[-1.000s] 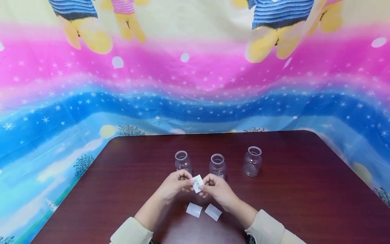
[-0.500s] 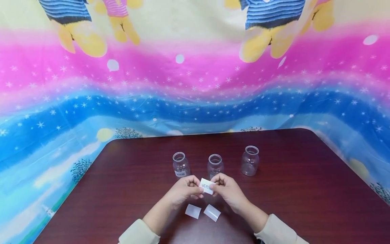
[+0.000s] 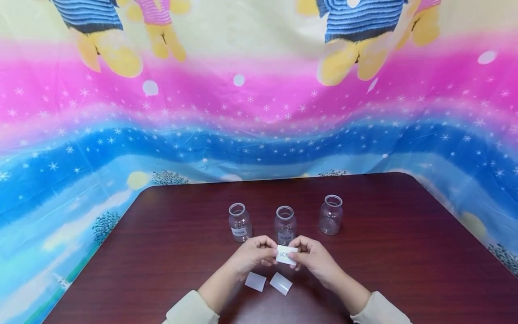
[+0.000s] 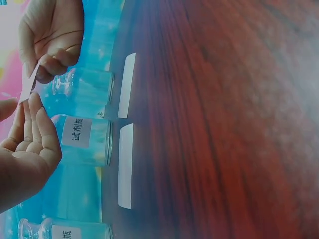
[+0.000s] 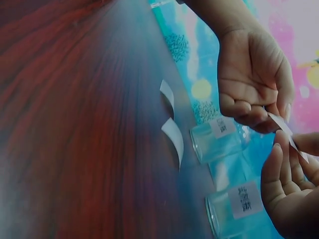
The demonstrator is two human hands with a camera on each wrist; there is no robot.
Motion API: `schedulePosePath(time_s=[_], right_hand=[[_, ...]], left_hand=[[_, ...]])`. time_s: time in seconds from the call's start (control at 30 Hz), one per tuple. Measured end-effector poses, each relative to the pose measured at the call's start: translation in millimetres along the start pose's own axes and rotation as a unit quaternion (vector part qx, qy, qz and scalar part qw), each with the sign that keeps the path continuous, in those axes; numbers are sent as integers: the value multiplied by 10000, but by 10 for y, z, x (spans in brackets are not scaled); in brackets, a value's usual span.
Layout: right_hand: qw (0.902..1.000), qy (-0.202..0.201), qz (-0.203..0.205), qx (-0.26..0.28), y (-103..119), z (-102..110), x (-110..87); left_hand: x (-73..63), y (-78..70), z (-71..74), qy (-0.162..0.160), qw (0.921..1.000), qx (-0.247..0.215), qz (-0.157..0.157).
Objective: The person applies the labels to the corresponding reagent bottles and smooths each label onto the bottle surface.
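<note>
A white label (image 3: 283, 252) with dark printed characters is held up between my two hands. My left hand (image 3: 252, 255) pinches its left edge, and my right hand (image 3: 317, 262) pinches the right, its thumb covering part of the print. Just beyond stands the middle glass jar (image 3: 285, 218), lidless and bearing a similar label (image 4: 76, 132). To its left is another open glass jar (image 3: 239, 218), also labelled. The glass jar on the right (image 3: 330, 218) shows no label. Nearer me, two blank white paper slips (image 3: 256, 281) lie side by side on the table, slightly curled.
The dark red wooden table (image 3: 170, 252) extends to both sides of the jars. Behind its far edge hangs a colourful printed cloth (image 3: 259, 103). Pale sleeve cuffs (image 3: 193, 308) show at the lower edge of the head view.
Both hands have moved right with the label, which has turned from a steep tilt to nearly level. The labels on the left and middle jars have come into clearer view.
</note>
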State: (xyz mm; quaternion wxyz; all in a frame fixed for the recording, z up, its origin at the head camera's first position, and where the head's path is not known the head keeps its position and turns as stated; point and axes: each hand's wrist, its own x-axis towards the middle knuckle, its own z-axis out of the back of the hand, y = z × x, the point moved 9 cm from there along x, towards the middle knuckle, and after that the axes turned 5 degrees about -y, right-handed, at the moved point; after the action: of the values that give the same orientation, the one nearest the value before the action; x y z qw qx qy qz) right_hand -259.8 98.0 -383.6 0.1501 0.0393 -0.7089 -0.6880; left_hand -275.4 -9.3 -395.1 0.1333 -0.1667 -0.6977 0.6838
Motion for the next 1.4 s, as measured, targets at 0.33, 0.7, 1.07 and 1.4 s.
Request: schedulePosePath(time_s=[0.33,0.7,1.07,1.4], right_hand=[[9983,292,-61,-498,-35,92,-70],[9967,529,-168,-590,-57,112,-112],[9965,599,-268,-525,-105,96,-129],[9963,604,-181,-577,-80,82,-155]], left_hand=[[29,60,-164,380,9984,248,326],[5,79,-223,963,9942,8,472],[2,90,-218,988,9938,-23,512],[0,108,-217,902,9945,5,531]])
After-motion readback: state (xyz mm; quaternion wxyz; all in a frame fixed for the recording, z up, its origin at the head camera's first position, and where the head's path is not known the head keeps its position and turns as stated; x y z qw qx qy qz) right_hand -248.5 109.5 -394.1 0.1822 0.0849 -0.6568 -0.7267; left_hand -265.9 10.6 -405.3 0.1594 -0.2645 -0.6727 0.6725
